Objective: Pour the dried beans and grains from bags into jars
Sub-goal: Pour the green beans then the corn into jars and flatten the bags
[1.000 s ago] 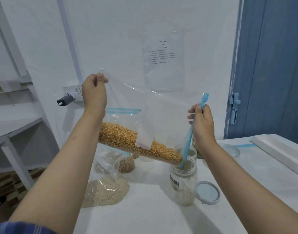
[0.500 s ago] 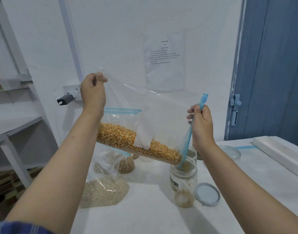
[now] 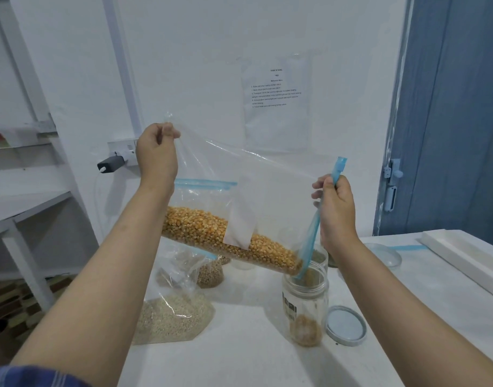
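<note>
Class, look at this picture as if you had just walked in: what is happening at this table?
A person is pouring yellow corn kernels from a clear zip bag into an open glass jar. The left hand lifts the bag's bottom corner high, while the right hand grips the blue zip edge and aims the low corner into the jar's mouth. The jar holds only a shallow layer; its lid lies beside it on the table. Most kernels are still in the bag.

We see both our bare forearms stretched forward and up, our left hand (image 3: 156,156) raised higher with thumb and fingers pinched shut on a fold of clear plastic bag (image 3: 267,196), our right hand (image 3: 336,210) lower, fist closed round the bag's blue strip.
</note>
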`<action>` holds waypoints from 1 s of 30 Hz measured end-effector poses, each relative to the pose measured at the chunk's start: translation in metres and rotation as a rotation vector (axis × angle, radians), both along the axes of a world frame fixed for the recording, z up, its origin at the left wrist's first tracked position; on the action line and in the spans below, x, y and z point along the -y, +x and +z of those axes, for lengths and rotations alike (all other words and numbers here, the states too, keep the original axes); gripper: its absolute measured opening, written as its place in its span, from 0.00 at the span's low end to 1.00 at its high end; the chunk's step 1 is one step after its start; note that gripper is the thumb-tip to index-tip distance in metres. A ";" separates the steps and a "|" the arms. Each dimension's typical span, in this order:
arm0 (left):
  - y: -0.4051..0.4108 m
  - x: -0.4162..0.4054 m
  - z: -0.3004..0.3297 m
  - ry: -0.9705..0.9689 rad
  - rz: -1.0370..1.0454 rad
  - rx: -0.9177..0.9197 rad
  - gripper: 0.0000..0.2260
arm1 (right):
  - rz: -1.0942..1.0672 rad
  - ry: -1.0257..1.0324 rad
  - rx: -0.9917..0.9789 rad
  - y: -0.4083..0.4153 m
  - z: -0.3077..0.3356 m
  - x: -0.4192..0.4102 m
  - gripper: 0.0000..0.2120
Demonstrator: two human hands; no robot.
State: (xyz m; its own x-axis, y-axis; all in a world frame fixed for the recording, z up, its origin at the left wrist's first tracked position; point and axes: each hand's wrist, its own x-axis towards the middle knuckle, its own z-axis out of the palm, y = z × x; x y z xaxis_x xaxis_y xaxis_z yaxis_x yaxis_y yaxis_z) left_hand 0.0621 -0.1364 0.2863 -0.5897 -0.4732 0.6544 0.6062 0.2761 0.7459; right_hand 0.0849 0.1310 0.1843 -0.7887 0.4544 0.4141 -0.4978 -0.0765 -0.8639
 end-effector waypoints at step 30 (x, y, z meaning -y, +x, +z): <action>0.001 -0.002 -0.001 0.010 0.010 0.005 0.14 | -0.015 0.017 0.008 -0.001 -0.002 -0.003 0.10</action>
State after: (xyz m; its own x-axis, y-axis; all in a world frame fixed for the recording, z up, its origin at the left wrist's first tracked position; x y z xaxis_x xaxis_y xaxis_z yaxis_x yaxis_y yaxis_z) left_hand 0.0628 -0.1342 0.2857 -0.5885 -0.4858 0.6463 0.5995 0.2743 0.7520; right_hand 0.0835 0.1340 0.1821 -0.7853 0.4593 0.4151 -0.4914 -0.0546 -0.8692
